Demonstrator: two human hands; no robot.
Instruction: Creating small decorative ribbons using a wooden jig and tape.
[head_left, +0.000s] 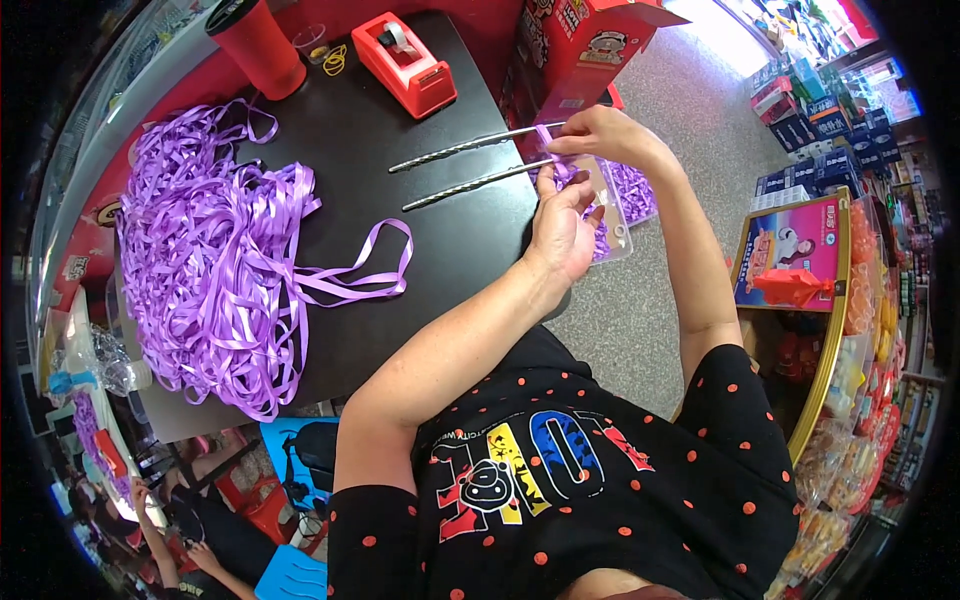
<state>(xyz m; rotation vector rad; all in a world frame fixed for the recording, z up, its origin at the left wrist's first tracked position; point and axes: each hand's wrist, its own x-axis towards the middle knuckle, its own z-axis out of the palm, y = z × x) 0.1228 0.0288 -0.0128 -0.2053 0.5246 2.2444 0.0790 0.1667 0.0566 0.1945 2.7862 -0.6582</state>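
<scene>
Two long fluted metal rods [455,192], like drill bits, lie side by side and jut left over the dark table. Purple ribbon [560,172] passes around their right ends, between my hands. My left hand [562,228] is below the rods, palm partly turned up, its thumb and fingers closed on the ribbon. From above, my right hand [612,138] pinches the ribbon near the upper rod, its fingertips partly hidden. Under both hands a clear plastic box [622,240] holds many small purple ribbon pieces. At left, a big heap of loose purple ribbon [225,270] covers the table, one loop reaching toward the middle.
On the dark table [440,300] stand a red tape dispenser [405,68], a red cup [258,50] and yellow rubber bands [335,60]. A red carton [580,55] is at the far side. Goods fill shelves at right. A blue stool [290,575] and another person are at lower left.
</scene>
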